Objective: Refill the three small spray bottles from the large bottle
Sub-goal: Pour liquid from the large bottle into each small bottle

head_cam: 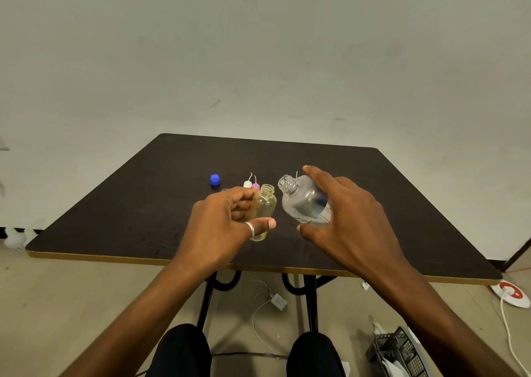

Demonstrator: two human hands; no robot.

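Gripped at frame centre, I see the left hand [227, 221] closed around a small yellow bottle [265, 207], upright, mouth up; right hand [344, 213] clasps the large clear bottle [301, 201], neck tilted upper-left, above the bench [143, 204].

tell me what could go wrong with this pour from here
1. Both bottles are held in the air: the left hand holds the small yellow bottle, the right hand the tilted large bottle. Their mouths are apart, so liquid may miss the narrow neck and spill on the table.
2. The spray tops and blue cap lie loose nearby and could get splashed or knocked.
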